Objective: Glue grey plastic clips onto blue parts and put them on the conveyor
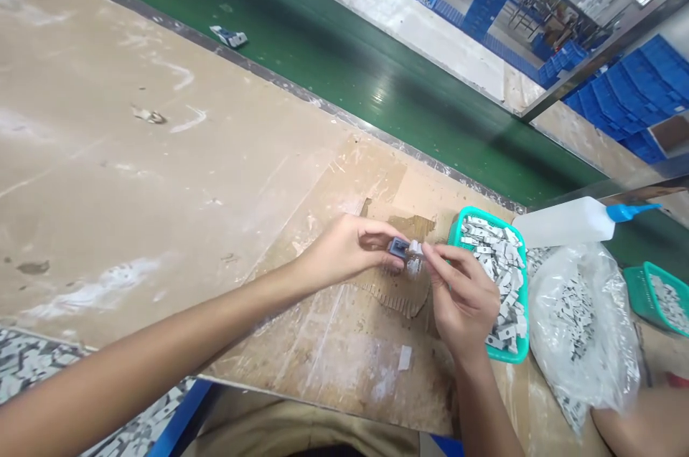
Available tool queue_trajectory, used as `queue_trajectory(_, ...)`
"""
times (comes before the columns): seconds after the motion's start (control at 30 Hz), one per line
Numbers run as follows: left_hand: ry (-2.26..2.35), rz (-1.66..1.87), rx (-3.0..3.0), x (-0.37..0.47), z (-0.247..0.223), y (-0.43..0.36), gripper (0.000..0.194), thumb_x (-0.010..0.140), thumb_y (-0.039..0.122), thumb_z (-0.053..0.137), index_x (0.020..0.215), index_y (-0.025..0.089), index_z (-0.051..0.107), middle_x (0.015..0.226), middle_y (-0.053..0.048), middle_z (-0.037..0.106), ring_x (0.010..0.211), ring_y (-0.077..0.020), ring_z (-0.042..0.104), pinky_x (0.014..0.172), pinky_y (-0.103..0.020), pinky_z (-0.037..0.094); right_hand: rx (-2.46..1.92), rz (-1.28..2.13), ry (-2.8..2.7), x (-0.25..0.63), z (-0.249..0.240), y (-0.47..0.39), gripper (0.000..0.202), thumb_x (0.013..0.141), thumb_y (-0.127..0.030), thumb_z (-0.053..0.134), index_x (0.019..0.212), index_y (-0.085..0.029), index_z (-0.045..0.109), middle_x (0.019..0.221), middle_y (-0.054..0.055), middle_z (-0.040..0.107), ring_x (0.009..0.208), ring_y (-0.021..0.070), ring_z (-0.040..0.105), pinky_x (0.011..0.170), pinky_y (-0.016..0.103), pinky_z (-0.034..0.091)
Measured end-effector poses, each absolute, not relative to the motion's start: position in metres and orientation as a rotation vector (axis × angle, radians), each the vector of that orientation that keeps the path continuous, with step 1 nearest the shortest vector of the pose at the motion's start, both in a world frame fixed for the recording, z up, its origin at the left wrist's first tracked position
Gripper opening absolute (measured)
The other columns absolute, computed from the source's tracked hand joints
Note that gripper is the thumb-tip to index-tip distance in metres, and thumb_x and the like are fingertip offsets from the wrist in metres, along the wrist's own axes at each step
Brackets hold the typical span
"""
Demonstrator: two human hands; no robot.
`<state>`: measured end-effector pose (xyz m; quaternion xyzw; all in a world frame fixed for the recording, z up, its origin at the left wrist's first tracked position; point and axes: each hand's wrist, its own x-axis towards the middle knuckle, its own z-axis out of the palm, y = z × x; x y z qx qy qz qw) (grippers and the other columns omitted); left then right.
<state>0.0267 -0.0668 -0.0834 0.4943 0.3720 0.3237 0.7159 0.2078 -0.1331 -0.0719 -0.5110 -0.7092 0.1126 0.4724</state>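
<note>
Near the middle of the worktable point(226, 177), my left hand point(355, 249) grips a small dark blue-grey block point(398, 247) between thumb and fingers. A small white piece point(415, 249) is pinched in my right hand point(463, 292), right up against the block; whether the two are joined is too small to tell. Just beyond my right hand stands a green basket point(525, 299) full of white and grey pieces, partly hidden by that hand.
A clear bag point(586, 328) of small parts and a white bottle point(565, 222) with a blue nozzle lie right of the basket. Another green basket point(640, 292) is farther right, near a person's bare skin. One piece point(229, 36) rests on the green belt point(323, 69).
</note>
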Motion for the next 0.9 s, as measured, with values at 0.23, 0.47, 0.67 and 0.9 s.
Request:
queue_trajectory(0.23, 0.825, 0.747, 1.176, 0.026, -0.086, -0.07, 0.024, 0.064, 0.02, 0.083, 0.088, 0.02, 0.078, 0.089, -0.004, 0.077, 0.087, -0.021, 0.072, 0.085, -0.031, 0.057, -1.258, 0.273, -1.811, 0.208, -0.073, -0.133, 0.044, 0.088, -0.005, 0.057, 0.118, -0.034, 0.07, 0.099, 0.005, 0.071, 0.082, 0.0165, 0.068, 0.067, 0.03, 0.058)
queue_trajectory(0.47, 0.784, 0.772, 1.154, 0.026, -0.086, -0.072, 0.025, 0.062, 0.021, 0.084, 0.087, 0.022, 0.079, 0.086, -0.003, 0.077, 0.084, -0.0207, 0.072, 0.082, -0.031, 0.059, -1.269, 0.29, -1.865, 0.207, -0.071, -0.132, 0.04, 0.09, -0.007, 0.055, 0.117, -0.033, 0.071, 0.098, 0.006, 0.071, 0.082, 0.0158, 0.068, 0.067, 0.029, 0.058)
queue_trajectory(0.67, 0.784, 0.789, 1.103, 0.027, -0.087, -0.074, 0.024, 0.063, 0.02, 0.083, 0.087, 0.025, 0.08, 0.085, -0.002, 0.078, 0.083, -0.0207, 0.073, 0.081, -0.032, 0.06, -1.226, 0.339, -1.866, 0.207, -0.074, -0.13, 0.049, 0.089, -0.001, 0.052, 0.119, -0.034, 0.069, 0.097, 0.005, 0.068, 0.086, 0.0146, 0.068, 0.071, 0.027, 0.057)
queue_trajectory(0.9, 0.766, 0.766, 1.132, 0.027, -0.095, -0.073, 0.029, 0.065, 0.024, 0.083, 0.094, 0.027, 0.079, 0.089, -0.002, 0.078, 0.083, -0.0196, 0.073, 0.077, -0.028, 0.059, -1.243, 0.377, -1.924, 0.207, -0.076, -0.127, 0.054, 0.086, 0.004, 0.049, 0.121, -0.033, 0.068, 0.091, 0.004, 0.066, 0.084, 0.0129, 0.065, 0.071, 0.025, 0.056)
